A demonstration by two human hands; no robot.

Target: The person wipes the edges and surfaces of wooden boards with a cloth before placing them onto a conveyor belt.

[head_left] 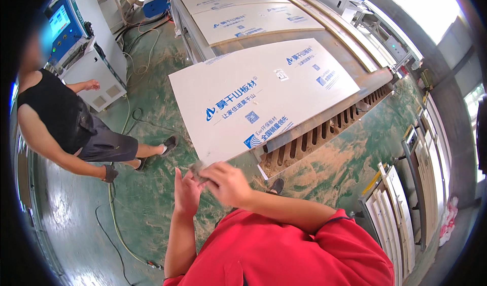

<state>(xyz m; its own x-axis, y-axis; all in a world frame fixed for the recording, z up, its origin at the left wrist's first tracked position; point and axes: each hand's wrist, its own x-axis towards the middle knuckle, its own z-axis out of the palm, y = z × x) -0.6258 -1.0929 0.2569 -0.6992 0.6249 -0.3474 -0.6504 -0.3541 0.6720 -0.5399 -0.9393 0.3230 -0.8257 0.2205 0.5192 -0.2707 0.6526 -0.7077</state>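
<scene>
My left hand [187, 194] is raised with one finger stretched upward and its palm partly turned to my right hand. My right hand [227, 183] is curled, its fingers closed on a small greyish thing [197, 167] that reaches across to the left fingertips. That thing is blurred, and I cannot make out its kind. Just beyond both hands lies the near left corner of a white board [284, 101] with blue printing. The board juts out over the near end of a long machine bed. Whether the hands touch its corner is unclear.
More printed boards [256, 19] lie farther along the bed. A slatted metal ledge [304, 144] is below. At left stands a person in a black top [56, 113], beside a control cabinet [101, 78]. Cables [117, 225] cross the dusty green floor. Panel strips [390, 210] lean at right.
</scene>
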